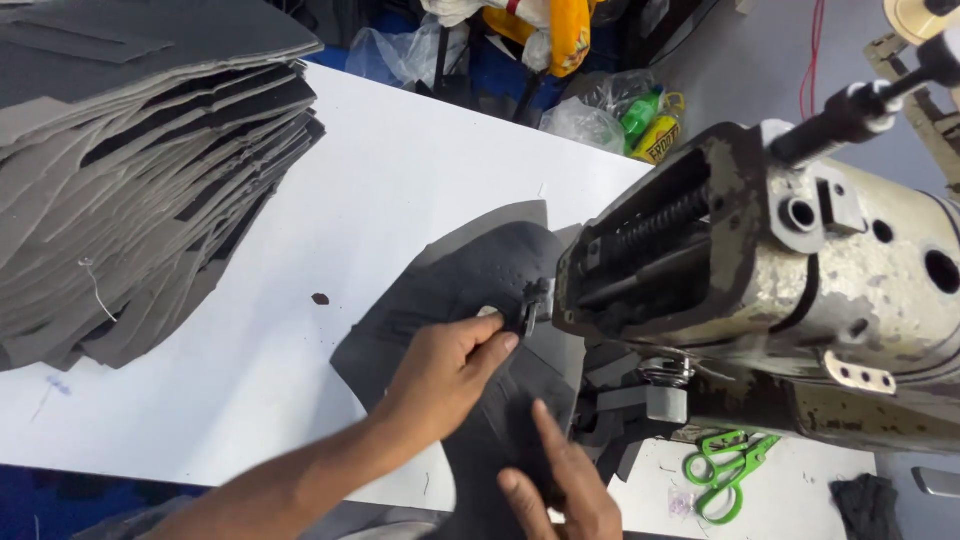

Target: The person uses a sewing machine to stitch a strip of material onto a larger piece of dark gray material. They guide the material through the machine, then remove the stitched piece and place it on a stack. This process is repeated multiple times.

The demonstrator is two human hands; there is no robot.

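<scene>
A dark grey cut piece of fabric (480, 270) lies on the white table (380, 170) under the head of a worn sewing machine (790, 270). My left hand (445, 370) presses flat on the fabric, fingertips close to the presser foot (528, 312). Lower down, my right hand (560, 480) rests on the near part of the same fabric, its index finger stretched toward the machine. Neither hand grips anything. The needle itself is hidden by the machine head.
A tall stack of grey cut pieces (140, 170) fills the table's left side. Green thread snips (725, 472) lie by the machine base. Plastic bags and bottles (640, 115) sit beyond the far table edge. A small dark spot (320, 298) marks the tabletop.
</scene>
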